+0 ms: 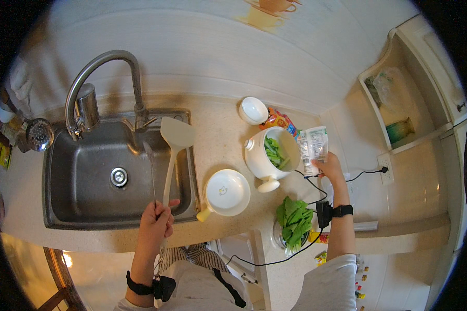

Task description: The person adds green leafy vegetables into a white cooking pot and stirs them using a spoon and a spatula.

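My left hand [157,218] grips the handle of a pale spatula [175,134], its blade raised over the right side of the steel sink [101,217]. With the fingers of my right hand [330,167] I hold the lower edge of a printed white packet [313,145]. That packet is just right of a white electric pot [255,157], which contains cut green leafy vegetables [274,153]. Between sink and pot sits a shallow white bowl [227,192] with a yellow handle. More leafy greens [294,221] rest in a clear bowl nearer to me.
A small white bowl [254,110] and a red-orange packet [278,120] stand behind the pot. A curved faucet [101,60] arches over the sink. Black cords [319,190] run near my right arm, one to a wall socket [385,169]. A skimmer [40,134] hangs at left.
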The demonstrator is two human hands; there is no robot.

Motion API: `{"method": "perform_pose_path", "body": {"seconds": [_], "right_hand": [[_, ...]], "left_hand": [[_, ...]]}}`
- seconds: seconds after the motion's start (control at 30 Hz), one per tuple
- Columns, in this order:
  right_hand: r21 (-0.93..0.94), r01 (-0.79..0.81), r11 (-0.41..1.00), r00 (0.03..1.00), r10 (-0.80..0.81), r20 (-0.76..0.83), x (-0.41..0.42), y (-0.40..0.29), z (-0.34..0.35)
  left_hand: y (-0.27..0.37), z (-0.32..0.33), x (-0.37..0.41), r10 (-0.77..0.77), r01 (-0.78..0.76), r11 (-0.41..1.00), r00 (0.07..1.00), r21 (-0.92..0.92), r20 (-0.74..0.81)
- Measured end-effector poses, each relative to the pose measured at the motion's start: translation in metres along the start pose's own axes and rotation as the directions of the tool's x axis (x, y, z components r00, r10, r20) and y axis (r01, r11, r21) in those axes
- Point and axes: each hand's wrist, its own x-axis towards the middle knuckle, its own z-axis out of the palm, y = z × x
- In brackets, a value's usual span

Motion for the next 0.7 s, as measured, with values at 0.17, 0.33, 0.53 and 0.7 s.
{"method": "perform_pose_path", "body": {"seconds": [0.17,0.33,0.53,0.7], "right_hand": [[-0.038,-0.01,0.999,1.0,0.009,-0.014,-0.003,0.003,-0.003],[0.016,-0.03,0.999,0.999,0.03,-0.036,-0.008,0.015,-0.004],[-0.009,-0.022,1.0,0.998,0.021,-0.052,-0.015,0.0,-0.008],[-0.095,0.058,0.994,0.995,-0.065,-0.07,-0.006,-0.01,-0.006]], "left_hand": [[0.002,0.005,-0.001,0.003,-0.003,1.0,1.0,0.03,0.003],[0.002,0.007,-0.002,0.0,-0.001,0.998,1.0,0.065,0.011],[-0.001,0.008,-0.003,0.001,-0.001,1.0,1.0,0.02,0.024],[-0.004,0.008,-0.003,-0.01,0.01,1.0,1.0,0.028,0.014]]}}
